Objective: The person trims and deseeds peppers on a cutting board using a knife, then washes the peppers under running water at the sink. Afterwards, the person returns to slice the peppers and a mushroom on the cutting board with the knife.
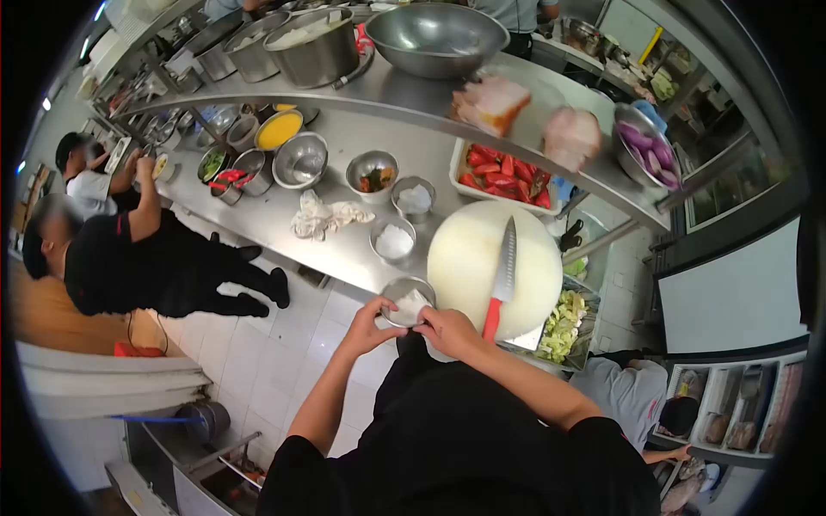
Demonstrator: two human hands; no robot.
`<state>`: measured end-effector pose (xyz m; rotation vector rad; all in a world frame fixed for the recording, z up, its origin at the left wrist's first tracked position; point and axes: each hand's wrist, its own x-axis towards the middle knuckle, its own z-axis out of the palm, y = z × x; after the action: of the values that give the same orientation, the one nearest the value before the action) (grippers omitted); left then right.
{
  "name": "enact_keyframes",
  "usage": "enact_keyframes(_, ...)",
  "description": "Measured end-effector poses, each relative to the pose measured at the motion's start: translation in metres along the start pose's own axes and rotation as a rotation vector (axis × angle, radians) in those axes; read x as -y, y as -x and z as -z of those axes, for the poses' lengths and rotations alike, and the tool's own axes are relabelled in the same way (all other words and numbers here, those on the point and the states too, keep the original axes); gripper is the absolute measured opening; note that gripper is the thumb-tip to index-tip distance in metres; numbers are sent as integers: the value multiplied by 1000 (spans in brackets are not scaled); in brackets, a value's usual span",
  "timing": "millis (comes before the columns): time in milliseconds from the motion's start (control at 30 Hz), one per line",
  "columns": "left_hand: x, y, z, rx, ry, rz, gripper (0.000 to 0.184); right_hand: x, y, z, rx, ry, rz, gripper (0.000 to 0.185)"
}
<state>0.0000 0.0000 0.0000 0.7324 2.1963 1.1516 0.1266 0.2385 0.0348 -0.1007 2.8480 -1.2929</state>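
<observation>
A small metal bowl (391,291) with something white (408,306) in it is held at the table's front edge, close to my body. My left hand (370,328) grips the bowl's left side, with fingers curled over the rim. On the right side, my right hand (449,332) has its fingers pressed together at the rim and the white contents; whether it pinches some of them I cannot tell. Just right of the hands lies a round white cutting board (456,258). A knife with a red handle (493,316) rests on it, its blade (508,249) pointing away from me.
Two small bowls (393,241) of white stuff and a crumpled cloth (327,215) lie behind the held bowl. A tray of red peppers (503,179) stands beyond the board, under a metal shelf (413,107). Co-workers (146,249) stand at left; another person (624,391) bends at right.
</observation>
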Motion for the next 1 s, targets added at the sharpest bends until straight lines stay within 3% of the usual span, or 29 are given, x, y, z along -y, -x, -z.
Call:
enact_keyframes(67,-11,0,-7,296,637,-45,71,-10,39,10,8,-75,-103,23)
enact_keyframes(100,22,-84,131,196,346,-172,72,4,-93,-16,-83,-109,-25,23)
enact_keyframes(167,9,-133,134,33,-123,-239,73,2,-81,-12,-2,-253,-158,20)
enact_keyframes(233,-19,-188,114,-35,-298,-355,73,8,-78,-14,5,-249,-234,20)
enact_keyframes(267,-20,-207,109,-16,-293,-360,73,12,-82,-18,13,-255,-271,19)
enact_keyframes(333,-13,-245,94,75,-776,-454,62,16,-92,-26,-14,-244,-310,19)
enact_keyframes(467,15,-277,108,205,-920,-499,50,14,-97,-36,-57,-290,-437,23)
enact_keyframes(633,32,-267,133,149,-582,-641,34,2,-99,-58,-88,-394,-476,35)
enact_keyframes(733,32,-248,126,202,-517,-561,42,23,-98,-38,-37,-313,-460,37)
enact_keyframes(800,9,-223,119,217,-546,-443,62,39,-83,-12,-169,-392,-443,34)
enact_keyframes(867,-10,-212,107,204,-600,-395,59,45,-58,5,-416,-245,-571,28)
enact_keyframes(900,-14,-209,102,187,-656,-346,57,30,-41,0,-628,81,-490,27)
enact_keyframes(933,-4,-212,92,91,-647,-389,49,32,-27,12,-694,319,-487,40)
enact_keyframes(967,6,-217,87,97,-647,-402,49,29,-16,14,-706,323,-495,40)
enact_keyframes(1000,14,-222,86,75,-638,-399,48,25,-5,13,-656,397,-649,50)
